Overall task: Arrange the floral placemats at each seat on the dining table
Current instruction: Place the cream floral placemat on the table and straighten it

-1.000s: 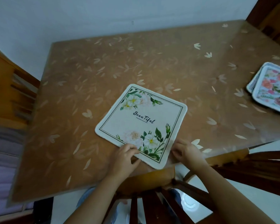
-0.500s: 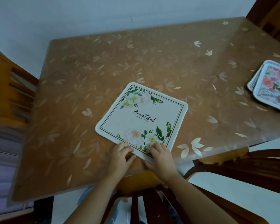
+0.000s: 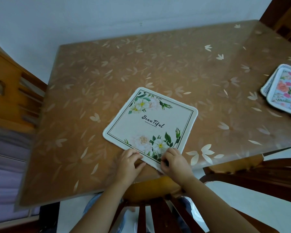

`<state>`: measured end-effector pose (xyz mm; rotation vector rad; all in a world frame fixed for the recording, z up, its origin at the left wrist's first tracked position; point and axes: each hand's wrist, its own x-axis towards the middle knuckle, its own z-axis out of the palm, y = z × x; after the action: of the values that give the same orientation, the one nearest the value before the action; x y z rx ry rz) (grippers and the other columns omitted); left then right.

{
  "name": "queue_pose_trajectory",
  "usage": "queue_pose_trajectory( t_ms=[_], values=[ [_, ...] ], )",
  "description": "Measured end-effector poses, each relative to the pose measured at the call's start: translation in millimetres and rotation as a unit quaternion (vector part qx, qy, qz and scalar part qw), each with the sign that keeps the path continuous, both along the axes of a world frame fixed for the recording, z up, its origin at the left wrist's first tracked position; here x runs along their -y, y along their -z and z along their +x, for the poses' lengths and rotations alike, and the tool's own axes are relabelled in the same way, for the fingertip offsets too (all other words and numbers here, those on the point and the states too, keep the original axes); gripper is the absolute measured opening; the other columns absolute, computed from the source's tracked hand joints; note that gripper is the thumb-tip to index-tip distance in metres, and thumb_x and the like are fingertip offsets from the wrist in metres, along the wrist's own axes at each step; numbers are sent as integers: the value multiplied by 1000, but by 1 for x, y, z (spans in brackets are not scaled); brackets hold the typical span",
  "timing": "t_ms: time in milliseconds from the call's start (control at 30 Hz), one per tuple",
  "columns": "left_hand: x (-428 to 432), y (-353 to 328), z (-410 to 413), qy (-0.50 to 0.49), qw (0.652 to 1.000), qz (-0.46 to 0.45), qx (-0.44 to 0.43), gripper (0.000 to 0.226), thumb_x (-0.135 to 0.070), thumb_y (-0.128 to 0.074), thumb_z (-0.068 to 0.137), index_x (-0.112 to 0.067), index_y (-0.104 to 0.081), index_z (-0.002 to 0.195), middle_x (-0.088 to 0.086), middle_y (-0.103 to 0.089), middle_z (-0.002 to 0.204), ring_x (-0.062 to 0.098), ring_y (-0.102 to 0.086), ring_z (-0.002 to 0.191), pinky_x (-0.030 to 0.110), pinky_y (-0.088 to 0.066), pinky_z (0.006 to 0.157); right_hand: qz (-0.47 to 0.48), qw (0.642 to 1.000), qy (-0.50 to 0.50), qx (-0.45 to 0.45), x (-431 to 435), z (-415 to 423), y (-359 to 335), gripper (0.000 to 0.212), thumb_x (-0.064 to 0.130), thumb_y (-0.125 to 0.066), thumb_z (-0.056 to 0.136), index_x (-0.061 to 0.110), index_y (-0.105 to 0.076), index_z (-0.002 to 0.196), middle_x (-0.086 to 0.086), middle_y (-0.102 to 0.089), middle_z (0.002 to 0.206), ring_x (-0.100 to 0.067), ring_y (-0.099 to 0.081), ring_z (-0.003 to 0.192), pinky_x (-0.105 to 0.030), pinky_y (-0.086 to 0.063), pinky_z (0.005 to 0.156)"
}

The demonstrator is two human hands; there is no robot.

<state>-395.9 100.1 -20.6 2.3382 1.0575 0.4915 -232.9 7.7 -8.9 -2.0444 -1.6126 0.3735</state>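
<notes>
The left hand point(image 3: 129, 163) pinched the near-left edge of the white-flowered placemat point(image 3: 151, 123), its bent fingers on top and its thumb lying along the rim. The right hand point(image 3: 175, 163), just beside it, grasped the mat's near corner with curled fingers over the printed leaves and the thumb tucked at the edge. Both forearms reached in from the near side.

The placemat lay flat on the dining table point(image 3: 107, 73), turned like a diamond so that one corner pointed at the person, close to the near edge and about midway along it. It bore a thin dark border, white blooms in two opposite corners and the word "Beautiful" in script across the middle.

The table carried a brown cover scattered with pale leaf shapes. Far to the right, partly cut off, sat a stack of placemats point(image 3: 286, 93) with pink and orange roses.

A dark wooden chair point(image 3: 158, 216) stood below the hands, a lighter wooden chair point(image 3: 10, 91) at the left end, and a pale wall point(image 3: 107, 17) rose beyond the far edge.
</notes>
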Motion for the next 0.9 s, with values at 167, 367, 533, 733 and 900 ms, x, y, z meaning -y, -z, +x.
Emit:
queue_pose_trajectory(
  t_ms=[167,367,533,733,900],
  values=[
    [2,3,1,-8,1000,-3,-2,22,-7,-81,63,-3,-70,82,13,-62,89,28,-56,89,30,-41,80,-49,997,-31,46,0,-14,7,40,28,-75,68,3,-61,97,-13,-58,97,-29,-50,91,-40,-47,77],
    [0,3,-1,5,1000,-1,-6,23,-8,-81,64,-5,-69,84,11,-62,90,26,-56,90,29,-41,80,-16,998,-35,56,-4,-16,8,25,15,-76,65,2,-64,83,-14,-61,84,-33,-56,78,-39,-52,65],
    [-2,0,2,14,1000,0,0,24,-5,-81,62,-5,-69,82,11,-63,88,28,-58,87,32,-44,79,12,998,-52,24,-6,-18,-1,15,-1,-75,60,0,-61,66,-15,-60,69,-31,-58,63,-34,-53,54],
    [-9,-6,15,15,1000,16,10,21,4,-78,63,-6,-70,80,10,-64,83,27,-61,80,33,-46,75,28,1000,-7,-4,5,20,-13,15,-11,-71,62,-2,-59,64,-15,-59,66,-31,-57,62,-37,-53,54],
    [-9,-6,29,41,999,23,-2,18,-1,-75,68,-10,-69,82,3,-62,83,21,-58,81,31,-47,71,31,999,-7,-1,13,48,-23,15,-13,-70,61,-1,-62,65,-14,-61,68,-29,-59,62,-33,-53,54]
  ],
)
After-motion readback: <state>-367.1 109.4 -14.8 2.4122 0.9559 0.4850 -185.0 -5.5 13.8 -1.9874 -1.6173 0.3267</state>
